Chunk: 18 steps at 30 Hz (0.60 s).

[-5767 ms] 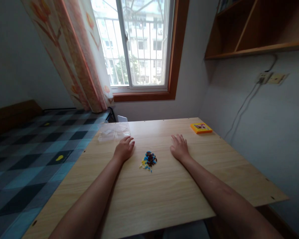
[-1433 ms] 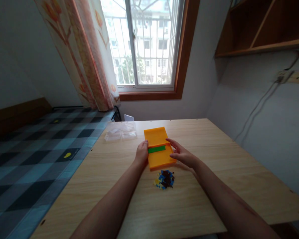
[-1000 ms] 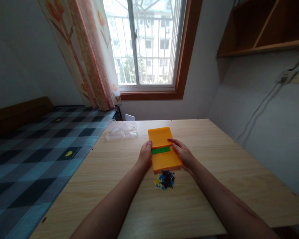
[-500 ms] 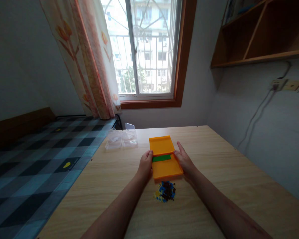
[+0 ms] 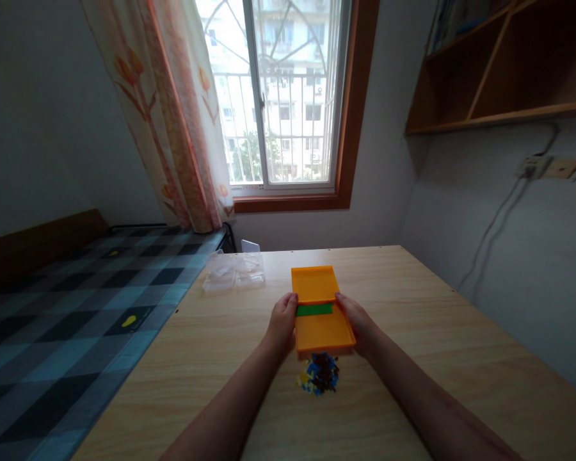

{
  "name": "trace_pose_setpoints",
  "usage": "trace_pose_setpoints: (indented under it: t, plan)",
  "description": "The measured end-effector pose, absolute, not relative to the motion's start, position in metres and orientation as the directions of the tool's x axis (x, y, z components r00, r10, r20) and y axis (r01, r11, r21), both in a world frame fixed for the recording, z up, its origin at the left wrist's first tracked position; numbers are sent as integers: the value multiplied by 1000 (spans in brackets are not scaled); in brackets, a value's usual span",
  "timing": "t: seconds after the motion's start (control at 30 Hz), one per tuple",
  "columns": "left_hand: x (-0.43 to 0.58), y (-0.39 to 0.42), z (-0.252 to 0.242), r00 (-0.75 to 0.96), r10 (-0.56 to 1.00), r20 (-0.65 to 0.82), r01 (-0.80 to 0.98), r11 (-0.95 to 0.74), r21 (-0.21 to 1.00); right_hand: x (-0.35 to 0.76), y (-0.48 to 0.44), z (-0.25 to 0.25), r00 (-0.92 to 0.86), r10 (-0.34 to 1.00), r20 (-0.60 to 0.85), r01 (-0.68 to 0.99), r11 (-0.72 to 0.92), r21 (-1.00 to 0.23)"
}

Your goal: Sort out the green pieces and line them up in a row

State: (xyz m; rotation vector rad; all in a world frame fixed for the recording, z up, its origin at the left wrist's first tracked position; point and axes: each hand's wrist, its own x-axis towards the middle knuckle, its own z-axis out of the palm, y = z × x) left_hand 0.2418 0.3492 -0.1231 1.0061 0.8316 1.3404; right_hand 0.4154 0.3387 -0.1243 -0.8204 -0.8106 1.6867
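Observation:
Between my two hands is an orange plastic case (image 5: 319,331), opened flat into two shallow halves joined across the middle. A green strip (image 5: 314,310) lies along the upper edge of its near half. My left hand (image 5: 283,317) grips the case's left side near the joint, thumb on top. On the right side, my right hand (image 5: 358,320) closes round the edge, its thumb by the joint. Just in front of the near half, a small pile of tiny blue, dark brown and yellow pieces (image 5: 322,372) rests on the table.
Clear plastic boxes (image 5: 235,272) with raised lids stand at the table's (image 5: 413,288) far left. A bed with a checked cover (image 5: 139,282) adjoins the left side. A wooden shelf (image 5: 499,115) hangs on the right wall, above a socket with a cable (image 5: 532,168).
The case has shifted slightly to the right and been straightened a little. My right hand's fingers, stretched out earlier, have closed round its edge.

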Motion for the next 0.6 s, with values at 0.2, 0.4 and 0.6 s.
trace_pose_setpoints:
  t: [0.2, 0.4, 0.6]
  plan:
    - [240, 349, -125, 97, 990, 101, -302, -67, 951, 418, 342, -131, -163, 982, -98, -474, -165, -865]
    - [235, 351, -133, 94, 985, 142, -184, -123, 975, 425, 343, -124, -53, 996, -72, -431, -88, -898]
    - [225, 354, -131, 85, 956, 281, 74, -287, 955, 436, 346, -118, 78, 997, 5, -351, 32, -936]
